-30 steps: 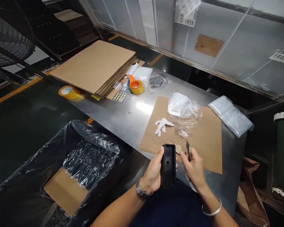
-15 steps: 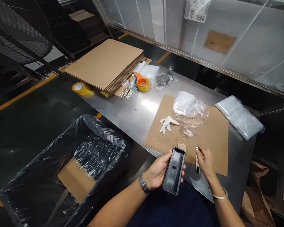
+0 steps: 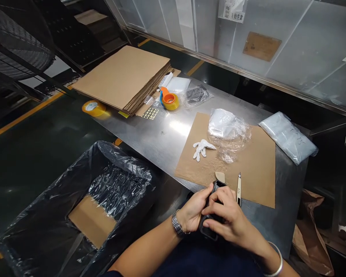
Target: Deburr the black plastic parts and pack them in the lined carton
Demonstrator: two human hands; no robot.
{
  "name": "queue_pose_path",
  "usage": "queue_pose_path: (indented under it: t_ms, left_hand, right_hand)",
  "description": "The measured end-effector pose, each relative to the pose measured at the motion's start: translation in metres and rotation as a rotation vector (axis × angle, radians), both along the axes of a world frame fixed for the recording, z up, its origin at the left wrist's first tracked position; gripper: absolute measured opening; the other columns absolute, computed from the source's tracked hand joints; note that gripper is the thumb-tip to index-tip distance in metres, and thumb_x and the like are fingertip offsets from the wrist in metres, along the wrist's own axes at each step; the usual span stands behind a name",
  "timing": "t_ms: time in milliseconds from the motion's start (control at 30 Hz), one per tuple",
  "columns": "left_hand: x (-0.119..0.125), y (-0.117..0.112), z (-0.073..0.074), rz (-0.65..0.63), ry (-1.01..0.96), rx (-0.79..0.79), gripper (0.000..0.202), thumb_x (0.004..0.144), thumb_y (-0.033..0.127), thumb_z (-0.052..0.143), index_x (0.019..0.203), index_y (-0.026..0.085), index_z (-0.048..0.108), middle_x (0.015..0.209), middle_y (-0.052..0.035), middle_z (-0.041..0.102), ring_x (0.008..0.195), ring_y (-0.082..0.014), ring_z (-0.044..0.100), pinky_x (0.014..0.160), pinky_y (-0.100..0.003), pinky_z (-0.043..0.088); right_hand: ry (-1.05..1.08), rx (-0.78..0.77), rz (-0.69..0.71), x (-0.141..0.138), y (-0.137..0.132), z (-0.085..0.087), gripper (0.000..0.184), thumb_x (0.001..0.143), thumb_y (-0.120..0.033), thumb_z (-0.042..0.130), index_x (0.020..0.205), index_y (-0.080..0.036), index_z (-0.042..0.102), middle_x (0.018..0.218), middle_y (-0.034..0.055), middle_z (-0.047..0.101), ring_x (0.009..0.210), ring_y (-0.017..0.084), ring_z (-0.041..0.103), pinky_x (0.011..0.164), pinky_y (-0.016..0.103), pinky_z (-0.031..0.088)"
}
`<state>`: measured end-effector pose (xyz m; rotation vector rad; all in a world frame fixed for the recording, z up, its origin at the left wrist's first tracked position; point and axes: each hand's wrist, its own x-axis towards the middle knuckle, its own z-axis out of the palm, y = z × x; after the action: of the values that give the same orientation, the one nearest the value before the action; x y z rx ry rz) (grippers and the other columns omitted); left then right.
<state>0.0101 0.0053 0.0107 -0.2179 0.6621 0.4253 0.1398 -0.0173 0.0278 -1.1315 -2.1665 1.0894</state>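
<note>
My left hand (image 3: 192, 211) is wrapped round a long black plastic case (image 3: 210, 232), which was seen earlier to be hollow with a round hole in its floor. Over the case, my right hand (image 3: 230, 217) has its fingers bent against it and hides most of its inside. Just right of my hands a craft knife (image 3: 239, 186) lies on brown cardboard (image 3: 259, 173), its handle partly past the near edge. A small tan piece (image 3: 220, 176) sits by the case's far end. Beyond it lie a white glove (image 3: 202, 149) and crumpled clear plastic bags (image 3: 227, 125).
A cardboard stack (image 3: 123, 77), tape dispenser (image 3: 170, 100), tape roll (image 3: 94, 108) and sticker sheet (image 3: 150, 113) are on the metal table (image 3: 173, 142). A filled plastic packet (image 3: 288, 136) lies at right. Left of the table stands a black-lined bin (image 3: 31, 215).
My right hand has let go of the craft knife, leaving it on the cardboard, and has moved left onto the black case. The view has shifted slightly.
</note>
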Motion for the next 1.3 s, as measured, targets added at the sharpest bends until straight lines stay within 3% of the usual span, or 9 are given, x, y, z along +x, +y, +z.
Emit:
queue_pose_path:
  t_ms: [200, 400, 600, 700, 833, 933, 1033, 1133, 1300]
  left_hand:
    - [-0.001, -0.002, 0.004, -0.016, 0.043, 0.033, 0.039, 0.086, 0.042, 0.039, 0.090, 0.009, 0.061, 0.063, -0.0068, 0.063, 0.053, -0.0153, 0.061, 0.057, -0.026, 0.048]
    - [-0.002, -0.004, 0.011, -0.124, 0.052, -0.002, 0.052, 0.085, 0.050, 0.033, 0.081, 0.008, 0.062, 0.065, -0.0085, 0.065, 0.049, -0.0153, 0.060, 0.049, -0.028, 0.048]
    - [-0.003, -0.004, 0.011, -0.188, 0.018, -0.031, 0.056, 0.085, 0.052, 0.033, 0.079, 0.006, 0.063, 0.063, -0.0100, 0.065, 0.051, -0.0158, 0.062, 0.050, -0.026, 0.048]
    - [-0.002, -0.005, 0.009, -0.187, 0.003, -0.032, 0.054, 0.085, 0.051, 0.033, 0.079, 0.006, 0.063, 0.067, -0.0097, 0.065, 0.052, -0.0159, 0.062, 0.050, -0.027, 0.049]
    - [-0.002, -0.008, 0.007, -0.210, -0.017, -0.024, 0.055, 0.084, 0.052, 0.036, 0.079, 0.005, 0.063, 0.071, -0.0116, 0.065, 0.054, -0.0164, 0.063, 0.052, -0.027, 0.049]
    - [-0.002, -0.009, 0.006, -0.200, 0.012, -0.005, 0.052, 0.083, 0.051, 0.038, 0.082, 0.005, 0.062, 0.071, -0.0112, 0.065, 0.054, -0.0165, 0.063, 0.052, -0.027, 0.050]
    - [-0.002, -0.009, 0.006, -0.168, 0.061, 0.030, 0.047, 0.084, 0.048, 0.040, 0.086, 0.007, 0.062, 0.072, -0.0102, 0.065, 0.055, -0.0164, 0.062, 0.051, -0.028, 0.050]
    - [-0.001, -0.009, 0.007, -0.096, 0.148, 0.076, 0.042, 0.084, 0.047, 0.041, 0.087, 0.009, 0.060, 0.071, -0.0084, 0.063, 0.054, -0.0153, 0.061, 0.049, -0.027, 0.049]
    - [0.003, -0.012, 0.009, 0.016, 0.312, 0.220, 0.034, 0.084, 0.043, 0.045, 0.107, 0.019, 0.052, 0.065, -0.0021, 0.060, 0.052, -0.0135, 0.059, 0.048, -0.026, 0.049]
  right_hand:
    - [0.030, 0.109, -0.073, 0.010, 0.013, -0.008, 0.016, 0.083, -0.022, 0.054, 0.089, -0.030, 0.067, 0.079, 0.0013, 0.053, 0.083, 0.017, 0.044, 0.072, 0.034, 0.032]
    - [0.014, 0.115, -0.414, 0.022, 0.029, -0.018, 0.012, 0.082, -0.023, 0.054, 0.081, -0.022, 0.065, 0.078, 0.0031, 0.054, 0.083, 0.019, 0.047, 0.074, 0.034, 0.036]
    - [0.212, -0.170, -0.232, 0.031, 0.030, -0.015, 0.021, 0.085, -0.027, 0.050, 0.102, -0.021, 0.060, 0.096, 0.0064, 0.058, 0.090, 0.017, 0.053, 0.076, 0.030, 0.043]
    - [0.192, -0.180, -0.171, 0.033, 0.030, -0.010, 0.020, 0.082, -0.026, 0.056, 0.099, -0.021, 0.063, 0.089, 0.0051, 0.062, 0.082, 0.016, 0.055, 0.071, 0.028, 0.044]
    - [0.205, -0.196, -0.217, 0.033, 0.032, -0.007, 0.016, 0.083, -0.027, 0.054, 0.088, -0.021, 0.068, 0.076, 0.0031, 0.066, 0.071, 0.015, 0.056, 0.067, 0.029, 0.043]
    - [0.217, -0.309, -0.287, 0.032, 0.033, -0.012, 0.019, 0.083, -0.031, 0.052, 0.082, -0.020, 0.068, 0.073, 0.0034, 0.065, 0.069, 0.015, 0.056, 0.065, 0.028, 0.043]
    - [0.363, -0.479, -0.462, 0.033, 0.032, -0.020, 0.024, 0.084, -0.038, 0.050, 0.080, -0.018, 0.063, 0.074, 0.0033, 0.064, 0.068, 0.014, 0.056, 0.064, 0.027, 0.044]
    - [0.401, -0.507, -0.640, 0.034, 0.025, -0.026, 0.027, 0.085, -0.042, 0.046, 0.085, -0.017, 0.058, 0.074, 0.0023, 0.061, 0.061, 0.011, 0.052, 0.057, 0.024, 0.042]
    - [0.162, -0.474, -0.497, 0.024, 0.005, -0.021, 0.023, 0.079, -0.037, 0.057, 0.091, -0.019, 0.053, 0.061, -0.0040, 0.051, 0.051, 0.009, 0.046, 0.048, 0.021, 0.036]
